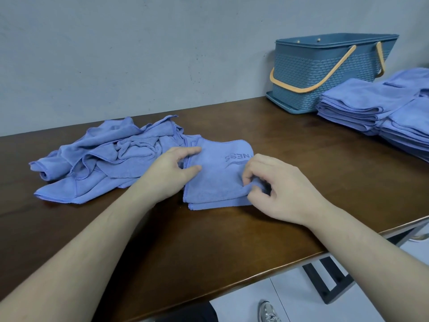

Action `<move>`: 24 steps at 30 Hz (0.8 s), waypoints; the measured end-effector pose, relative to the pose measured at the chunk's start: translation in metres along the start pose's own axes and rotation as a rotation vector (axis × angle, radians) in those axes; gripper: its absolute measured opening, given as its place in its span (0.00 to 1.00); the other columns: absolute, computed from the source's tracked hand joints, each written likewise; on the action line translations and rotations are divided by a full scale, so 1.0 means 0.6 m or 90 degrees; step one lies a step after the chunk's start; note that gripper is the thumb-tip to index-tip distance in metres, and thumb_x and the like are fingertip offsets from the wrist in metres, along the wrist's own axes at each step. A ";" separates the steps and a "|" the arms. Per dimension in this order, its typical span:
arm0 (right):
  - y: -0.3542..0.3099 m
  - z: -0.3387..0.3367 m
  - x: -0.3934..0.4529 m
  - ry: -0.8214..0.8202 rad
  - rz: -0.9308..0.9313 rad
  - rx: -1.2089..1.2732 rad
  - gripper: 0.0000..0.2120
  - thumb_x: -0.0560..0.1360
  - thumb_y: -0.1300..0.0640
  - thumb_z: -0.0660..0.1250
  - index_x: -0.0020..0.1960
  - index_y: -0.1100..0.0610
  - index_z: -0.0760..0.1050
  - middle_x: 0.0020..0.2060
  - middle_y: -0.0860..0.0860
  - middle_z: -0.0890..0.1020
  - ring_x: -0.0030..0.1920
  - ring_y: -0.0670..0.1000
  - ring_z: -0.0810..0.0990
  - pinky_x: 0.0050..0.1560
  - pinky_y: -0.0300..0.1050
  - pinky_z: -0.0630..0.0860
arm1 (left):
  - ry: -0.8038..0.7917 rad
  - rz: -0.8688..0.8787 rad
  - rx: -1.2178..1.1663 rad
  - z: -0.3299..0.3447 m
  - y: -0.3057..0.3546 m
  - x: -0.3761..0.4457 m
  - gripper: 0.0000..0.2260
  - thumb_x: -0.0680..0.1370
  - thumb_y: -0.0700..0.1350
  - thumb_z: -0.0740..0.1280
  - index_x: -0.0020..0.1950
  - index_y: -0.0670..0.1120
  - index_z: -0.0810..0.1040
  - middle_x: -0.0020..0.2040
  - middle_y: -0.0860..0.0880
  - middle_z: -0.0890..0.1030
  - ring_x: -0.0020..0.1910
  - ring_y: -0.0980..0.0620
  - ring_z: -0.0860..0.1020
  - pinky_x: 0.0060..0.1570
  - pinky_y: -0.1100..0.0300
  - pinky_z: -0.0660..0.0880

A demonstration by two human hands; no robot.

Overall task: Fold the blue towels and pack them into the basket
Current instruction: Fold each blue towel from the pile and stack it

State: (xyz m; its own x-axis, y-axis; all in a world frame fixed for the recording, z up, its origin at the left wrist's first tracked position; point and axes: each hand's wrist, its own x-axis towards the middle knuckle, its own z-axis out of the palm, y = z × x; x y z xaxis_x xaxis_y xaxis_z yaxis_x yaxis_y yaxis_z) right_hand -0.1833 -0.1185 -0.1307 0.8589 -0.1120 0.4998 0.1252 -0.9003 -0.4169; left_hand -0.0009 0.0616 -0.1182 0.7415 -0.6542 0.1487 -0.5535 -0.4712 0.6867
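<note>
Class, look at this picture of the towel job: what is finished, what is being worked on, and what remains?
Done: a stack of folded towels lies on the table beside the basket. In hand: the left hand steadies a partly folded towel while the right hand pinches its corner. Left: the crumpled pile is unfolded, and no towels show above the basket's rim; its inside is hidden.

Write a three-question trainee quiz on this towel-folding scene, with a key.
1. True or false: the basket sits against the wall at the table's far right.
2. The right hand pinches the folded towel at its: A) right edge B) far corner C) left edge
3. Fill in: the unfolded towels lie to the ___ of the left hand.

Key: 1 true; 2 A; 3 left.
</note>
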 end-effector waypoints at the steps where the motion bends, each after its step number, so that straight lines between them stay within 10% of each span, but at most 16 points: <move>1: 0.000 -0.001 0.001 0.011 0.019 0.029 0.02 0.69 0.51 0.61 0.41 0.47 0.72 0.40 0.44 0.75 0.41 0.49 0.75 0.40 0.41 0.70 | 0.008 -0.013 -0.004 -0.002 0.000 0.001 0.17 0.79 0.49 0.69 0.68 0.57 0.76 0.61 0.58 0.75 0.57 0.58 0.74 0.56 0.64 0.68; 6: 0.019 -0.001 0.014 0.097 0.214 0.148 0.04 0.76 0.48 0.66 0.45 0.48 0.75 0.38 0.43 0.79 0.39 0.46 0.78 0.43 0.45 0.75 | 0.020 -0.051 0.042 -0.003 -0.016 0.005 0.10 0.80 0.52 0.68 0.60 0.58 0.76 0.33 0.54 0.72 0.33 0.55 0.73 0.37 0.60 0.68; 16: 0.035 0.001 0.031 -0.014 0.387 0.215 0.21 0.67 0.27 0.68 0.57 0.33 0.72 0.43 0.41 0.83 0.47 0.40 0.81 0.54 0.45 0.77 | 0.049 0.009 -0.124 0.011 -0.004 -0.001 0.04 0.79 0.46 0.70 0.50 0.55 0.83 0.37 0.51 0.72 0.34 0.53 0.69 0.32 0.72 0.66; 24: 0.042 -0.005 0.027 0.005 0.346 0.292 0.18 0.73 0.53 0.74 0.58 0.36 0.74 0.47 0.50 0.84 0.46 0.50 0.83 0.56 0.55 0.79 | 0.041 -0.015 -0.091 0.025 0.003 -0.006 0.03 0.79 0.50 0.70 0.50 0.58 0.82 0.46 0.48 0.80 0.41 0.51 0.78 0.45 0.59 0.75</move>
State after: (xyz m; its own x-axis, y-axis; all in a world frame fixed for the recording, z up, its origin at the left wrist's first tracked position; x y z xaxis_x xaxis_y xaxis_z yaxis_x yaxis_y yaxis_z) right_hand -0.1676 -0.1442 -0.1310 0.8558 -0.4994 0.1349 -0.1222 -0.4485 -0.8854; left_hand -0.0105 0.0542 -0.1281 0.7791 -0.6022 0.1742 -0.4798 -0.3940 0.7839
